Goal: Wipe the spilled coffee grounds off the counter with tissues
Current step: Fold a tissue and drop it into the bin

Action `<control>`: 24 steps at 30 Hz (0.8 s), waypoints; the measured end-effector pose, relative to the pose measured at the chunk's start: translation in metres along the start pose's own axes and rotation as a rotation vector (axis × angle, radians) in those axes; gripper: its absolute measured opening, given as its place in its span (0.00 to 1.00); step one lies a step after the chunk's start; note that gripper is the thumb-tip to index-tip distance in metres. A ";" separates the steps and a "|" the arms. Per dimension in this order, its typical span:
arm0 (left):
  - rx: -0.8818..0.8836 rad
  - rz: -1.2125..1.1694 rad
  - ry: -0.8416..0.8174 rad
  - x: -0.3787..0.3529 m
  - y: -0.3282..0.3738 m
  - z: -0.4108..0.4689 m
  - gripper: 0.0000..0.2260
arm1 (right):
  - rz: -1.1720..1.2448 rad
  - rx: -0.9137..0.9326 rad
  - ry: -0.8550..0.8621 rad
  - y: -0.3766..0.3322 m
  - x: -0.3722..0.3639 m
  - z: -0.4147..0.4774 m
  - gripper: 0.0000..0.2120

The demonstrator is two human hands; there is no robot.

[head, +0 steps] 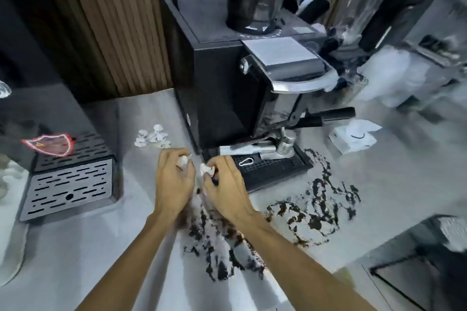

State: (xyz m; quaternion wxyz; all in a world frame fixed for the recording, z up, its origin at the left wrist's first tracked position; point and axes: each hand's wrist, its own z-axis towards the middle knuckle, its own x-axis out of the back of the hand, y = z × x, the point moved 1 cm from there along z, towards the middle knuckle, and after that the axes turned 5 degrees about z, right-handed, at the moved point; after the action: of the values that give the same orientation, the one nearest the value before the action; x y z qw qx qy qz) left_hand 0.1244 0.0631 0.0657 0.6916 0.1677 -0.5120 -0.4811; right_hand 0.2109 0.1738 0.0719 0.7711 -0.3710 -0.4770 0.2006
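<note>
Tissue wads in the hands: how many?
2. One wad is gripped in the left hand, a second wad in the right hand. Loose crumpled pieces also lie on the counter beyond the left hand; fingers may hide more.

dark brown coffee grounds (310, 209) streak the pale grey counter (379, 184) beside white tissues (151, 136).

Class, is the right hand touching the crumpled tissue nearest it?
Touching. The head view shows the right hand pinching the crumpled tissue in its fingertips.
</note>
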 end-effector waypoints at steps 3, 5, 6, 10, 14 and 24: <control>-0.076 -0.098 0.003 -0.019 0.062 -0.038 0.08 | 0.029 -0.003 0.122 0.014 0.063 -0.049 0.07; -0.166 -0.151 -0.048 -0.038 0.106 -0.064 0.07 | 0.013 -0.030 0.187 0.026 0.110 -0.084 0.08; -0.196 -0.186 -0.088 -0.048 0.127 -0.077 0.07 | -0.003 -0.042 0.229 0.034 0.133 -0.102 0.08; -0.305 -0.284 -0.308 -0.100 0.206 -0.133 0.07 | -0.072 -0.146 0.441 0.075 0.222 -0.178 0.10; -0.371 -0.357 -0.528 -0.154 0.267 -0.199 0.06 | -0.111 -0.313 0.587 0.122 0.283 -0.248 0.09; -0.331 -0.194 -0.884 -0.270 0.295 -0.315 0.11 | -0.079 -0.650 0.637 0.232 0.310 -0.351 0.08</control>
State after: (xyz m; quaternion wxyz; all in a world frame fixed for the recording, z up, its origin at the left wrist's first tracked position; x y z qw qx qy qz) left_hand 0.5405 0.3488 0.0002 0.3770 -0.1181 -0.6556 -0.6435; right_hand 0.6758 0.3952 -0.0174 0.7300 -0.6185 -0.2678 -0.1131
